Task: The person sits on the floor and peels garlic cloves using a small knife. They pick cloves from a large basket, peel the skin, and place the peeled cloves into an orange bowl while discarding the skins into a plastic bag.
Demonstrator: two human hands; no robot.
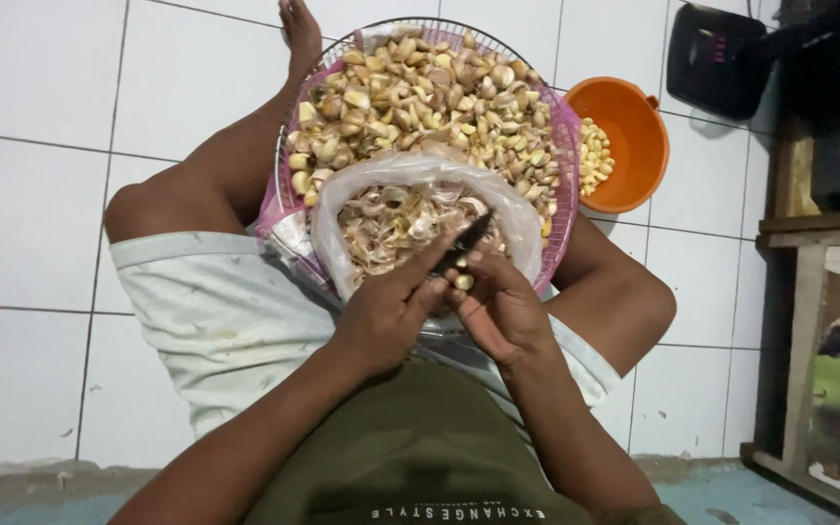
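My left hand [381,313] grips a small dark-bladed knife [466,243], whose blade points up and to the right over a clear plastic bag [342,209] of garlic skins. My right hand [504,313] pinches a pale garlic clove [463,282] right against the knife. Both hands meet above my lap, at the near edge of a round wire basket [564,126] lined with pink mesh. The basket is heaped with unpeeled garlic cloves [420,97] and rests on my folded legs.
An orange plastic bowl [634,146] with peeled cloves stands on the white tiled floor [31,194] to the right of the basket. A black device [714,58] lies at the back right. Wooden furniture [809,292] lines the right edge.
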